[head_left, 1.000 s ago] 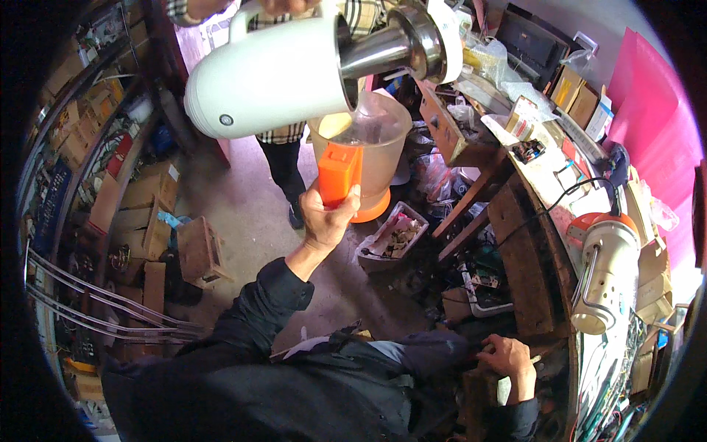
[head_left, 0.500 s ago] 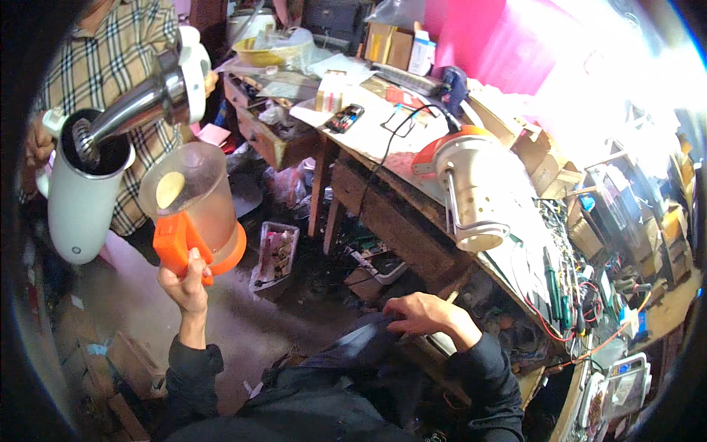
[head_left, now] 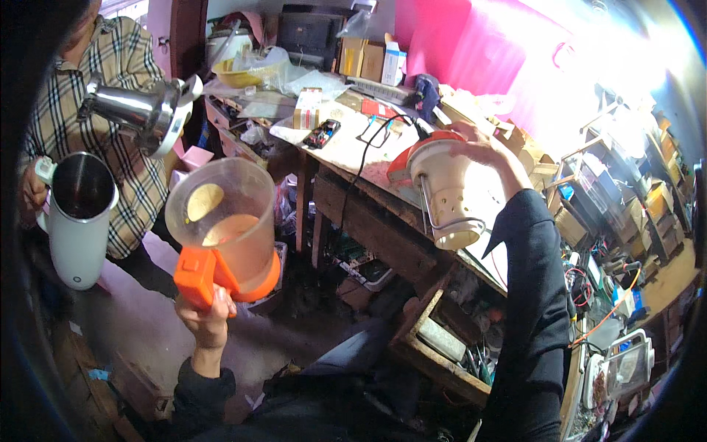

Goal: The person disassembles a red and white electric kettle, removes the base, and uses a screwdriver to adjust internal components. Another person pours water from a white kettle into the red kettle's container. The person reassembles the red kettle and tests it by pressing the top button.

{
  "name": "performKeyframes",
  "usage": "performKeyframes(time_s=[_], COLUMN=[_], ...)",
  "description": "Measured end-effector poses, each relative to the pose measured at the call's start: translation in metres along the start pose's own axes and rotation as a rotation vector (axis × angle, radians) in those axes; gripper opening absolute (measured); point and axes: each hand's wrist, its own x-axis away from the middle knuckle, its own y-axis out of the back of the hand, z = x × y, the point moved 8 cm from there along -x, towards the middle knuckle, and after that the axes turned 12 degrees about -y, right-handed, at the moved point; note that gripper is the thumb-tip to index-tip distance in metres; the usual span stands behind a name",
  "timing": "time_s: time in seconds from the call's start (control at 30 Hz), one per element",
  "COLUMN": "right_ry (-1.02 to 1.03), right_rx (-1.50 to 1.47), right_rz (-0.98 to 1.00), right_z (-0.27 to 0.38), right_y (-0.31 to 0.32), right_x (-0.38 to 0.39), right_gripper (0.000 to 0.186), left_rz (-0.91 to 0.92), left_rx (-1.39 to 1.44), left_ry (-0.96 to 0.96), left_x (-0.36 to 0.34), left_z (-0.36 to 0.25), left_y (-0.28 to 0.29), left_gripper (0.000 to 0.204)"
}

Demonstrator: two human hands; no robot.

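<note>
My left hand [head_left: 206,317] grips the orange handle of a translucent plastic jug [head_left: 236,232] with an orange base. My right hand [head_left: 479,151] has its fingers over the top of a cream cylinder appliance [head_left: 445,206] with an orange cap, metal bars and holes, lying tilted on the desk. At the left, a person in a plaid shirt [head_left: 132,199] holds a white kettle-like vessel [head_left: 79,250], open at the top. A steel fitting with a white cap [head_left: 140,110] is raised above that vessel; what grips it is hidden.
The cluttered wooden desk [head_left: 287,136] carries papers, boxes, a dark monitor [head_left: 309,37] and a black cable. An open drawer [head_left: 416,361] with tools is below my right arm. Shelves of boxes and wires [head_left: 626,221] line the right, and cardboard [head_left: 129,383] lies low left.
My right hand has risen from beside my jacket onto the cream appliance. The view has swung toward the desk. The steel fitting has come up out of the white vessel.
</note>
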Motion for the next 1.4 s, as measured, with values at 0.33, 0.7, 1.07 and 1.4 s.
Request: performKeyframes(time_s=[0.33, 0.7, 1.07, 1.4], right_ry=[0.141, -0.209, -0.036, -0.137], right_rx=[0.312, 0.527, 0.322, 0.247], right_rz=[-0.065, 0.243, 0.308, 0.303], right_z=[0.024, 0.009, 0.003, -0.018], right_y=[-0.062, -0.04, -0.007, 0.005], right_x=[-0.085, -0.081, -0.007, 0.019], right_gripper=[0.116, 0.112, 0.11, 0.11], left_rz=[-0.006, 0.261, 0.265, 0.389], left_rx=[0.034, -0.491, -0.33, -0.339], left_ry=[0.15, -0.207, -0.132, -0.099], left_x=[0.018, 0.036, 0.061, 0.055], left_z=[-0.004, -0.013, -0.051, -0.052], left_y=[-0.019, -0.011, -0.022, -0.051], left_gripper=[0.013, 0.009, 0.01, 0.011])
